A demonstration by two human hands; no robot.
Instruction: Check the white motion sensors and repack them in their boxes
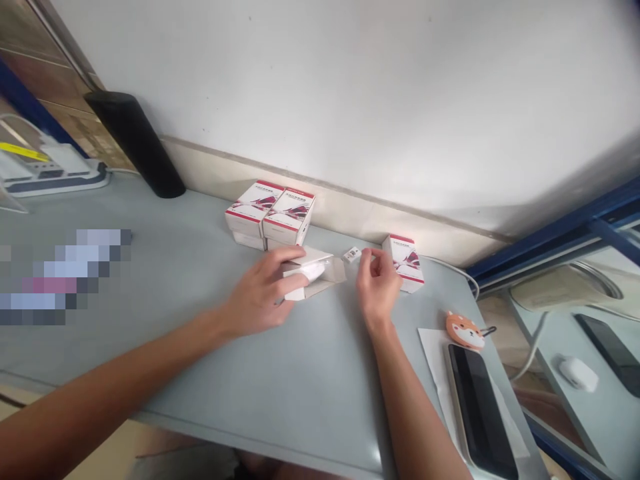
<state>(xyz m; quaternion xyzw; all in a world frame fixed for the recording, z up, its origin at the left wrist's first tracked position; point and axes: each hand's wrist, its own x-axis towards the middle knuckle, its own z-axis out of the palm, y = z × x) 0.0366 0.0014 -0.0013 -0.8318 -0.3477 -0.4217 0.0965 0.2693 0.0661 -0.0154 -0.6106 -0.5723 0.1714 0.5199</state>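
My left hand is wrapped round a small white cardboard box, tilted with its open end and flap facing right. Something white, perhaps wrapped in plastic, shows inside the box's mouth; its kind is unclear. To the right, my right hand is closed in a pinch above the table; whatever its fingertips may hold cannot be made out. Just left of those fingertips a small white piece with dark markings lies on the table. A white and red printed box stands right behind my right hand.
Several white and red boxes are stacked against the wall. A black cylinder and a power strip stand at the left on the grey table. A phone, white paper and an orange animal-face pouch lie at right.
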